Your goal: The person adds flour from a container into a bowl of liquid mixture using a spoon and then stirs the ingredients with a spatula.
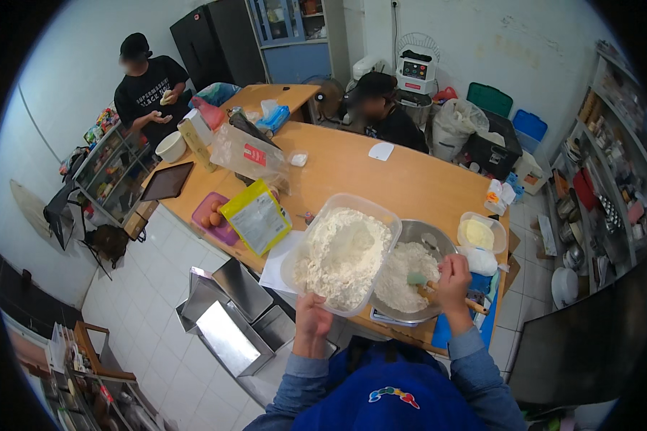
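Observation:
A clear plastic tub (388, 228) full of flour (345, 262) tilts slightly at the table's near edge. My left hand (313, 316) grips its near rim from below. To its right sits a steel mixing bowl (447, 241), which also holds flour (399, 271). The tub's right edge overlaps the bowl. Over the bowl's right rim, my right hand (453, 279) has its fingers closed; what they hold is hidden. A spatula (415, 278) with a pale green head rests in the bowl, its wooden handle passing under my right hand.
A yellow packet (257, 217) and eggs (212, 213) on a pink tray (225, 231) lie left. At right stands a tub of pale yellow fat (476, 233). Metal loaf tins (235, 337) are stacked below the near left edge. Two people (151, 90) (384, 111) are across the table.

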{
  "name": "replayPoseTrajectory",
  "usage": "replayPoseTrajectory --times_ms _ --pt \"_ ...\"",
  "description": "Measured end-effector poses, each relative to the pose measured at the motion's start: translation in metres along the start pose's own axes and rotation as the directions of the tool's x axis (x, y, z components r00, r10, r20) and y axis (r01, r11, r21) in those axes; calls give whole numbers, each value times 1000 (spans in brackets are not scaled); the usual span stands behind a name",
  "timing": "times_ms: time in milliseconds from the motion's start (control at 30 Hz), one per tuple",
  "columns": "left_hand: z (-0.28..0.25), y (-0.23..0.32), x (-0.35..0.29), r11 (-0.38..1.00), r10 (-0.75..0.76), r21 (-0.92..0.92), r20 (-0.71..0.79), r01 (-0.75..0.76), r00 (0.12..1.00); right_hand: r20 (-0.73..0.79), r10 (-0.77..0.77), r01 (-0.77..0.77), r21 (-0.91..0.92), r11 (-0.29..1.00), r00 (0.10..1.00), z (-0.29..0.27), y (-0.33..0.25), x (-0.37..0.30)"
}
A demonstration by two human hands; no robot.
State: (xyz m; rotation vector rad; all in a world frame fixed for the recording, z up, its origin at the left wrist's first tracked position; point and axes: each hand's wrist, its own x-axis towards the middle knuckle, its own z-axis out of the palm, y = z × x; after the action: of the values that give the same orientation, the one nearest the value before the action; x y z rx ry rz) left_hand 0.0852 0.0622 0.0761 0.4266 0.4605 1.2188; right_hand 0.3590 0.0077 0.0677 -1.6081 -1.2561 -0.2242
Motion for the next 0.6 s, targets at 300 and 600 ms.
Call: replayPoseTrajectory --times_ms 300,600 --pt "-1 -7 0 999 -54 0 30 54 998 69 195 -202 520 830 978 -12 -75 24" --pt "8 -13 -3 991 -112 -71 67 117 991 264 108 -212 409 888 959 0 -73 9"
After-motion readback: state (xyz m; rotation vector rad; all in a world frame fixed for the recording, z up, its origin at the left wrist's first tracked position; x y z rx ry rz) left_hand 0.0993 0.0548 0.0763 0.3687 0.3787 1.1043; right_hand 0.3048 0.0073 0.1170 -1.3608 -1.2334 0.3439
